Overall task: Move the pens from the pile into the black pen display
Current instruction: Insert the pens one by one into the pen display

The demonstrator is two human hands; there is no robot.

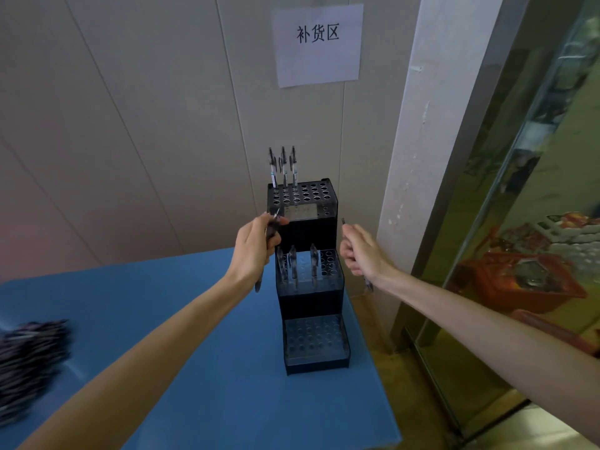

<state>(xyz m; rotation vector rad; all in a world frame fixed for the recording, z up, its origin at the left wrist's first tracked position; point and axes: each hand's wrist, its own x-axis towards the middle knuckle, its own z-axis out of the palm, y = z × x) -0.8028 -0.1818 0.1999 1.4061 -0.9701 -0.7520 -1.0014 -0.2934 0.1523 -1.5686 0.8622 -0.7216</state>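
Note:
The black pen display (319,235) is a three-tier stepped rack with rows of holes, standing at the blue table's right edge. Three pens (283,165) stand in the top tier's back left holes, and three more (293,263) stand in the middle tier. The lowest tier holds none. My left hand (255,246) grips a pen (273,222) just left of the top tier's front. My right hand (362,251) holds another pen (344,222) to the right of the display, its lower end showing below the wrist. The pile of pens (31,355) lies blurred at the table's left edge.
The blue table (181,336) ends just right of the display, with a yellowish floor beyond. A paper sign (318,43) hangs on the panelled wall behind. A white pillar (418,141) and a glass door (526,222) stand to the right.

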